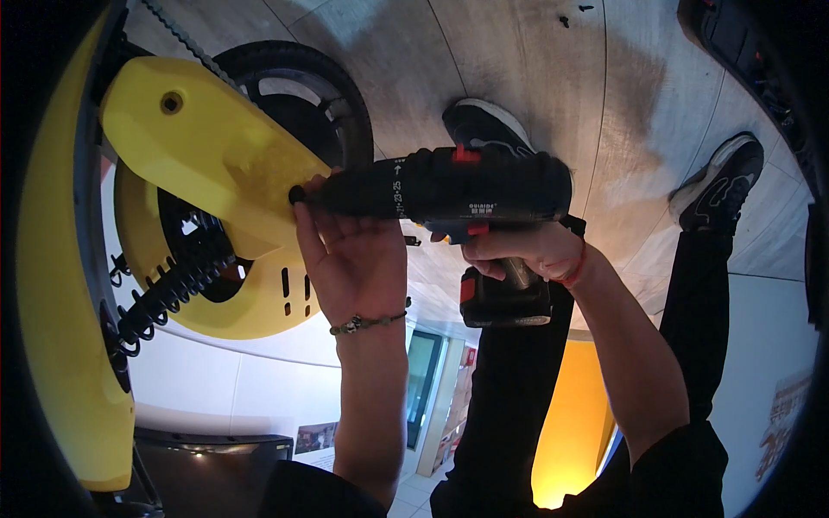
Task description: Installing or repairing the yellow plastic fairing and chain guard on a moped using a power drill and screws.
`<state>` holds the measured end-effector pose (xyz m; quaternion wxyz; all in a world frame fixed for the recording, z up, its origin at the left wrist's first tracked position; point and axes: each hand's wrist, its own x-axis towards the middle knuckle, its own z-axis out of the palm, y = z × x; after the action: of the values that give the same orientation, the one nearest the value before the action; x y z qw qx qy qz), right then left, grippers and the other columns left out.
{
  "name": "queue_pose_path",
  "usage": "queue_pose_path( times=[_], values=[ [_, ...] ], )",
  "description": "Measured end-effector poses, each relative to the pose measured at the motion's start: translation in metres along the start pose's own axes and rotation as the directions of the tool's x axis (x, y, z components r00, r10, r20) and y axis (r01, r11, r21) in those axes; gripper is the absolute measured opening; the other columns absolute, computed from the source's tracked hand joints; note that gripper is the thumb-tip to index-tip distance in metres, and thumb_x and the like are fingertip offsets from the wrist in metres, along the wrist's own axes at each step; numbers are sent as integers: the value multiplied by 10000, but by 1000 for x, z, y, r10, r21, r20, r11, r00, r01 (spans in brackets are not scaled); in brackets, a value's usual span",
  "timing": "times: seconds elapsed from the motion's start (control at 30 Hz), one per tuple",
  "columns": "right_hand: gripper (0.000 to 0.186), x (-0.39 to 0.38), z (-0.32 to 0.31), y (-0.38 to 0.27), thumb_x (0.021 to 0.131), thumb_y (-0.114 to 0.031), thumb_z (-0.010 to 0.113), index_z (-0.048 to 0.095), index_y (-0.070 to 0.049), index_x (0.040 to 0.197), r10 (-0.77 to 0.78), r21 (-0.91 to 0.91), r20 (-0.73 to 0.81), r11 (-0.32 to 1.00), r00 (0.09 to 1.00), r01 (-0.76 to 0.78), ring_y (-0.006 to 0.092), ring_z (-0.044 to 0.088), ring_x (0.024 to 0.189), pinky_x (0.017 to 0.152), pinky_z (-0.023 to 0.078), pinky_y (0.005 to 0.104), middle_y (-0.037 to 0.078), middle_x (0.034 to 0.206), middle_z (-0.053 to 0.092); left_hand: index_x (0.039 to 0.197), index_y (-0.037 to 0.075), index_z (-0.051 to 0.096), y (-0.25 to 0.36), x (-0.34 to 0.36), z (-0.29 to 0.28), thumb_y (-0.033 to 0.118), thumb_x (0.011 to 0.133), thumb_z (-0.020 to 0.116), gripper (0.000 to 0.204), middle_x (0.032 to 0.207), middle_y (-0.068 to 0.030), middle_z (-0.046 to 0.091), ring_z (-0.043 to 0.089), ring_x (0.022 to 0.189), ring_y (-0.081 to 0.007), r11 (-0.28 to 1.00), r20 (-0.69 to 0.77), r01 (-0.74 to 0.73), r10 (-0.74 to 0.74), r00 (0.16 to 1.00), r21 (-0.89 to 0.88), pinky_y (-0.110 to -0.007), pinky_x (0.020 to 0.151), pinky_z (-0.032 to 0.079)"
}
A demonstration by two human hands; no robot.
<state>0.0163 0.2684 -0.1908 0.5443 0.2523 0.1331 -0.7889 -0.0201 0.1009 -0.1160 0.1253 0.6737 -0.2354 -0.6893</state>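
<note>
My right hand [527, 250] is wrapped round the handle of a black cordless drill [492, 186] with red parts and a battery at its base. The drill lies level, its nose toward the left. At that nose, my left hand [358, 259] has its palm turned up and its fingers closed round the tip, partly hidden by the drill. A small black round piece [298, 194] shows between its thumb and fingertips, against the lower right end of a yellow cover [207, 142]. That cover has a dark recessed hole [173, 102] near its far end.
Behind the cover stand a black-tyred wheel [363, 112] and a chain [186, 39]. A black coil-spring shock absorber [177, 281] crosses a yellow fender [259, 315]. Small dark pieces [565, 21] lie on the wood-look floor [553, 78]. A black case [751, 52] is at the far right.
</note>
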Motion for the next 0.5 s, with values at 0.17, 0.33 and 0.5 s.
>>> queue_pose_path(
  times=[0.17, 0.33, 0.5],
  values=[
    [123, 1, 0, -6, 755, -177, 654, 621, -63, 788, 32, -65, -24, 997, 999, -33, 95, 499, 447, 446, 423, 237, -1, 570, 548, 1110, 85, 614, -1, -1, 1, 221, 913, 584, 241, 1131, -95, 638, 560, 1120, -215, 1000, 37, -1, 1, 999, -25, -428, 1056, 366],
    [102, 1, 0, -4, 758, -170, 645, 619, -72, 770, -2, -72, -14, 997, 1000, 1, 92, 497, 438, 441, 422, 236, -2, 564, 546, 1108, 84, 615, 0, 2, 3, 214, 909, 592, 239, 1155, -95, 633, 548, 1149, -226, 1000, 38, 2, -1, 999, -20, -443, 1061, 358],
    [94, -1, 1, -5, 757, -163, 646, 622, -73, 761, -9, -71, -21, 997, 1000, 8, 91, 500, 442, 432, 421, 239, -1, 567, 547, 1124, 91, 616, 2, 3, 2, 215, 909, 589, 250, 1178, -99, 627, 543, 1166, -231, 996, 35, 49, -47, 998, -68, -454, 1067, 343]
  ],
)
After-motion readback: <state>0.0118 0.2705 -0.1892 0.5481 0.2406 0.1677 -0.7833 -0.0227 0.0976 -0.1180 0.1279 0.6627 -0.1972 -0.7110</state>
